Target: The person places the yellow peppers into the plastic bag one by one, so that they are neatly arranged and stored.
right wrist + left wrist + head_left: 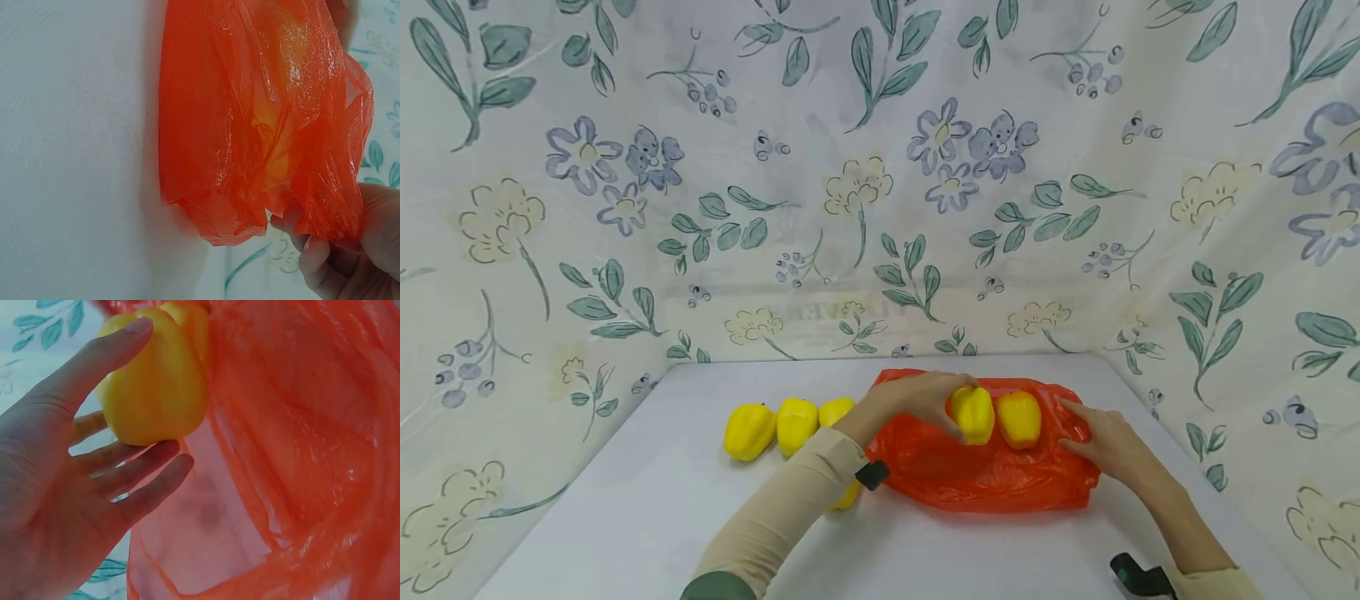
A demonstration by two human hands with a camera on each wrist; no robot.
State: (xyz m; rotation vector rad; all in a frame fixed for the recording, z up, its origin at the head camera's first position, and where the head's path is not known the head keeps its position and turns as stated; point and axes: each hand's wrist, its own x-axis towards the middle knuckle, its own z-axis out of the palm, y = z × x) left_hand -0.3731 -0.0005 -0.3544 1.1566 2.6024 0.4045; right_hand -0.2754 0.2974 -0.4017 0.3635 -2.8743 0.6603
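Observation:
My left hand grips a yellow bell pepper over the red plastic bag. In the left wrist view, the thumb lies along the side of this pepper and the fingers come under its lower end. Right beside it, a second yellow bell pepper sits at the bag. My right hand pinches the bag's right edge. From the right wrist, the bunched red film shows between thumb and fingers, and yellow shapes show through the bag.
Left of the bag, several yellow bell peppers stand on the white table, among them one at the far left and one beside it. Another pepper is partly hidden behind my left forearm. A floral curtain surrounds the table.

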